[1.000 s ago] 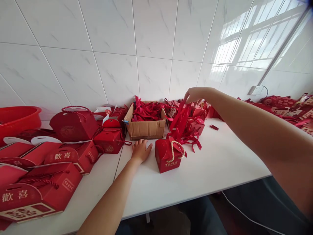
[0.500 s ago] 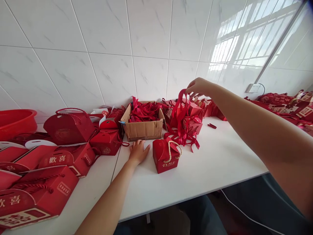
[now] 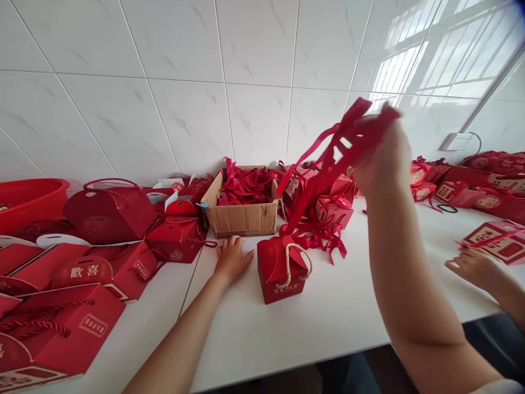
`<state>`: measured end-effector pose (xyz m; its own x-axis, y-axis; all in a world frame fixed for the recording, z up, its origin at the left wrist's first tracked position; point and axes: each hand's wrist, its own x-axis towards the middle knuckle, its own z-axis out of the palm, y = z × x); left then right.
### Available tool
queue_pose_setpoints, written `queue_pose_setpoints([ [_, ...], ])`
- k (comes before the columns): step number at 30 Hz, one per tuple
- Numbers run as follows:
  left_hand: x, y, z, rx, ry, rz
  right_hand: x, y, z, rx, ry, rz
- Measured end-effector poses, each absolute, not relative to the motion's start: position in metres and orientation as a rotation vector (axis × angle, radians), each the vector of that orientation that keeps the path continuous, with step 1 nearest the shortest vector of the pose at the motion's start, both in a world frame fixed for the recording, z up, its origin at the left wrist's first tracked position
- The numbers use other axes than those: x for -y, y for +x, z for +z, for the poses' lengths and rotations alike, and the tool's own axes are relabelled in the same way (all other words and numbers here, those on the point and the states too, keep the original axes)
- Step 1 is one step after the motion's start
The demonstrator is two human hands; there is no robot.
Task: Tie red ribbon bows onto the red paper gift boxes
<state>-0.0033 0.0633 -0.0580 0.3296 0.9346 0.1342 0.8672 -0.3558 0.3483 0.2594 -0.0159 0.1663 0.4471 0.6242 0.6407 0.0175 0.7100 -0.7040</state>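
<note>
My left hand (image 3: 233, 259) rests flat on the white table with its fingers spread, in front of the cardboard box (image 3: 246, 220) and holding nothing. To its right stands a small red gift box (image 3: 282, 276) with a cream rope handle and gold lettering; a gap separates it from my fingers. High above the table, my right hand (image 3: 383, 150) grips a bunch of red ribbons (image 3: 324, 174), blurred by motion. Their ends trail down to loose ribbons (image 3: 318, 235) on the tabletop. More red ribbons (image 3: 250, 187) fill the cardboard box.
Red boxes with rope handles (image 3: 137, 262) crowd the left side, with a red basin (image 3: 33, 200) behind. Another person's hand (image 3: 478, 269) is beside a ribboned box (image 3: 498, 241) at right. More red boxes (image 3: 459, 194) line the tiled wall, near a power socket (image 3: 455, 142).
My right hand has lifted the ribbons up and to the right. The view has turned rightward, bringing another person's hand and a box into sight. My left hand stays on the table.
</note>
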Motion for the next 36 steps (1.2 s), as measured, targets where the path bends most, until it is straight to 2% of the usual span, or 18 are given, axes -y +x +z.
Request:
queue_pose_setpoints([
  [6,-0.062,-0.001,-0.057,-1.65,2.386,0.446,0.05,0.257,0.144,0.978,-0.517,0.267],
  [11,-0.062,-0.002,-0.057,-1.652,2.384,0.435,0.03,0.264,0.131,0.975,-0.725,0.362],
  [18,-0.065,-0.001,-0.057,-1.682,2.359,0.402,0.044,0.245,0.14,1.066,-0.843,0.148],
  [21,-0.063,0.001,-0.054,-1.693,2.349,0.387,0.063,0.235,0.145,1.185,-1.188,0.159],
  [23,-0.061,0.002,-0.053,-1.697,2.349,0.384,0.071,0.233,0.146,1.26,-1.255,0.175],
  [28,-0.058,0.005,-0.052,-1.726,2.352,0.395,0.068,0.235,0.142,1.221,-1.034,0.345],
  [36,-0.055,0.008,-0.052,-1.738,2.377,0.393,0.076,0.238,0.151,0.968,-0.743,0.357],
])
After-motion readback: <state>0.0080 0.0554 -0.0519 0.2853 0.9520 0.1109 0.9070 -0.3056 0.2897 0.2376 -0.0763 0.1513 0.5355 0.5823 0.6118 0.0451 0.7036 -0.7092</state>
